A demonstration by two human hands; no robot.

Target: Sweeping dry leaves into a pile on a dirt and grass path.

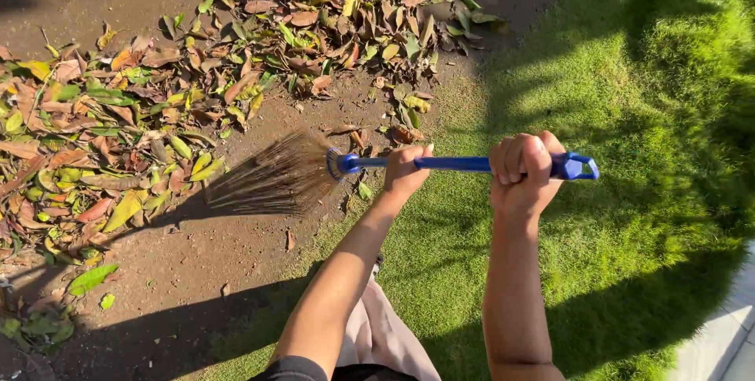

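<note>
Both hands gripped a broom with a blue handle (464, 164) that lay nearly level across the middle of the view. The left hand (405, 173) was wrapped around the handle close to the head, just behind the blue collar where the bristles were bound. The right hand (523, 173) was clenched in a tight fist around the handle near its far end, just short of the blue hanging loop (580, 167), with the knuckles turned upward. The two hands were near each other but apart, with a bare stretch of handle showing between them.

The broom's bristles (271, 180), a fan of thin brown sticks, pointed toward the left and spread out over the bare dirt ground (197, 271), looking slightly blurred. Their tips reached the near edge of a wide pile of dry leaves (157, 98), brown, yellow and green, which covered the dirt from the left edge of the ground up to its far side. A few single leaves (93, 279) lay apart from the pile at the lower left.

To the right of the dirt lay a sunlit lawn (629, 114), crossed by dark shadows. A strip of pale paving (727, 342) showed at the lower right corner. The person's beige trouser leg (381, 334) was visible below the forearms.
</note>
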